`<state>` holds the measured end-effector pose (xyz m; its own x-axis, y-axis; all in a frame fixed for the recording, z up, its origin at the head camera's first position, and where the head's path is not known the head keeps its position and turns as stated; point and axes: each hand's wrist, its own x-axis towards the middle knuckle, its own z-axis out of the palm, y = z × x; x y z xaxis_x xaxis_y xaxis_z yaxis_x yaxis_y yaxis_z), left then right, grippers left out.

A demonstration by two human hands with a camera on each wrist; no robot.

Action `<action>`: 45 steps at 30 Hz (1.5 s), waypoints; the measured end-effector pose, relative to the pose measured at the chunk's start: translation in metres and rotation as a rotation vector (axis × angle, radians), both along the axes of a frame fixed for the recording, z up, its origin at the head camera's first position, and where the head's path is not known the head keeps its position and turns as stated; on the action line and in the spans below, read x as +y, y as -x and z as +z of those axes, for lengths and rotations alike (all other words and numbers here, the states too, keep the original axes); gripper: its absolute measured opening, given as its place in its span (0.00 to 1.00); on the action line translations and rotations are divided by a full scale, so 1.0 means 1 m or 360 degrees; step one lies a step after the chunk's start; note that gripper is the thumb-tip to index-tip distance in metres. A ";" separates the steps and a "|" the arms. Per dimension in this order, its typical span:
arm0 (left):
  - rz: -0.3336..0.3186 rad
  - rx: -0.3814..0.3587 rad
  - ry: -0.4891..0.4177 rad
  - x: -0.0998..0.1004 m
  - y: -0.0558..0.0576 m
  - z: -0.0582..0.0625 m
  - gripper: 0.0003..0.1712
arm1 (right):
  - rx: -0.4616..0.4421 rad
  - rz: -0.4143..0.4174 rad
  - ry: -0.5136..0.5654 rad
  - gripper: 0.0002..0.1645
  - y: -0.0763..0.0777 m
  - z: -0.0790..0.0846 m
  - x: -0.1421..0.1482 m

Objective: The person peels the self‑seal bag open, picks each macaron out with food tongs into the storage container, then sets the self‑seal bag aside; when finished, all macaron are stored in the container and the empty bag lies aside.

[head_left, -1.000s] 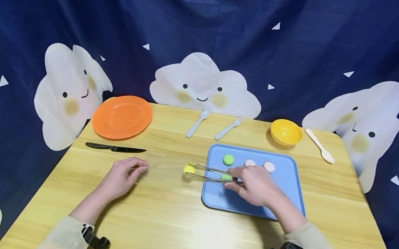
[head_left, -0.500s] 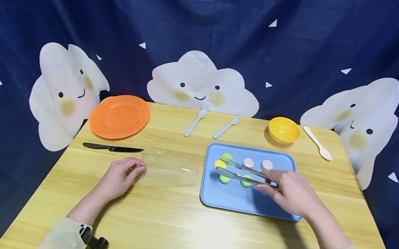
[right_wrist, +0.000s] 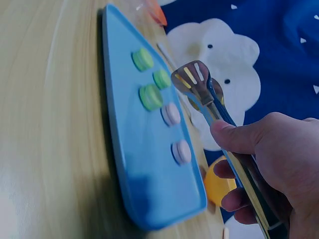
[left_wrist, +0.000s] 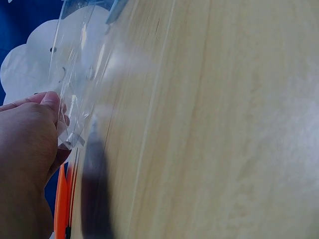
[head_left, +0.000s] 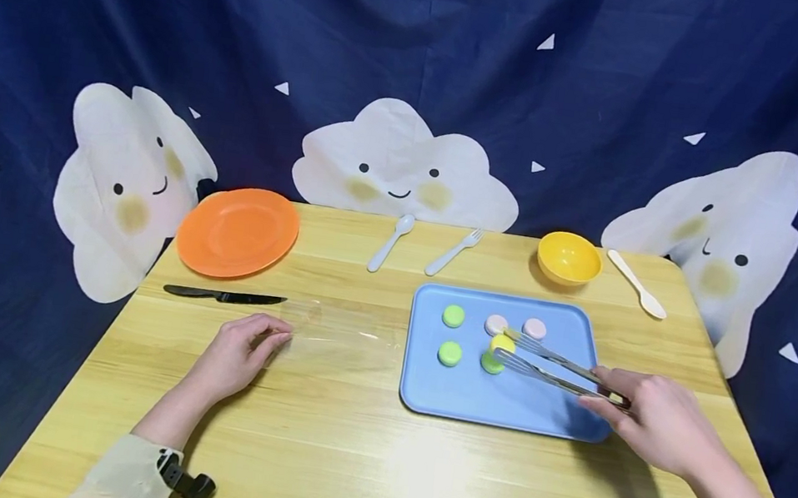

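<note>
My right hand (head_left: 664,423) grips metal serving tongs (head_left: 549,376) with slotted heads. Between the tong tips is a yellow macaron (head_left: 502,344), raised over the blue tray (head_left: 455,395); in the right wrist view, yellow shows through the slots of the tongs (right_wrist: 200,92). On the tray lie several macarons: green ones, such as the nearest-left green macaron (head_left: 449,353), and a pair of pale pink ones, including a pink macaron (right_wrist: 182,152). Left of the tray, my left hand (head_left: 237,352) pinches the end of a clear plastic bag (left_wrist: 75,74) between thumb and fingers.
Behind the left hand lie a black knife (head_left: 226,296) and an orange plate (head_left: 238,232). Along the far edge are a grey spoon (head_left: 390,244), a grey fork (head_left: 454,254), a yellow bowl (head_left: 568,259) and a cream spoon (head_left: 636,285). A blue curtain (head_left: 425,50) hangs behind the table.
The right hand has moved right, carrying the yellow macaron in the tongs from over the clear bag to above the tray. The left hand stays in place, pinching the bag.
</note>
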<state>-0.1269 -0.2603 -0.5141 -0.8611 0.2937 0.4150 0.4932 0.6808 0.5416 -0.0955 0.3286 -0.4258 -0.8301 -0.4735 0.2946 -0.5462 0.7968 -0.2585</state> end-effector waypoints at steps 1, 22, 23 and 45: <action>0.0000 0.0000 0.0003 0.000 0.000 0.000 0.08 | 0.0005 -0.0009 0.0001 0.18 -0.002 -0.001 0.004; 0.0007 -0.0047 0.0030 0.002 -0.003 0.007 0.07 | -0.0036 -0.0148 -0.0111 0.14 -0.013 -0.028 0.046; 0.0008 -0.0050 0.0028 0.002 -0.003 0.007 0.07 | -0.0047 -0.0157 -0.0119 0.13 -0.013 -0.029 0.046; -0.0039 -0.0102 0.0249 0.011 0.000 0.005 0.04 | -0.0243 -0.0783 0.0285 0.14 -0.013 -0.041 0.093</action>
